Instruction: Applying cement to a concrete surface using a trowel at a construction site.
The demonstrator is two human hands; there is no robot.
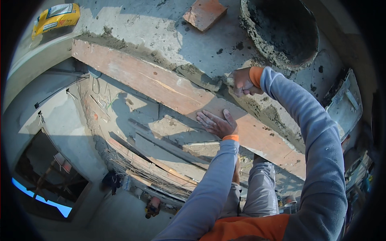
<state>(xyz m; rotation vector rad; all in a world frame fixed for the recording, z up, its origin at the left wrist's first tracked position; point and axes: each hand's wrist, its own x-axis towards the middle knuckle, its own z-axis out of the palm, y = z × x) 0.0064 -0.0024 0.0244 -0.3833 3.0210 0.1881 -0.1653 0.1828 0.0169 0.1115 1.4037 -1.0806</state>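
My left hand [215,124] lies flat, fingers apart, on a long reddish wooden board [136,80] that runs diagonally along a concrete ledge. My right hand [245,82] is closed on the handle of a trowel [201,78], whose mortar-smeared blade rests along the board's upper edge. Wet mortar [261,108] forms a rough strip beside the board under and right of that hand. Above, a black tub [283,34] caked with mortar stands on the ledge [159,28], near a red brick [205,14].
A yellow bag [54,22] lies upper left; a grey mortar-stained board [343,104] is at right. Below the ledge are planks [161,168], debris, a wall with a dark opening [52,172], and two partly visible people [152,207] [110,180] at lower left.
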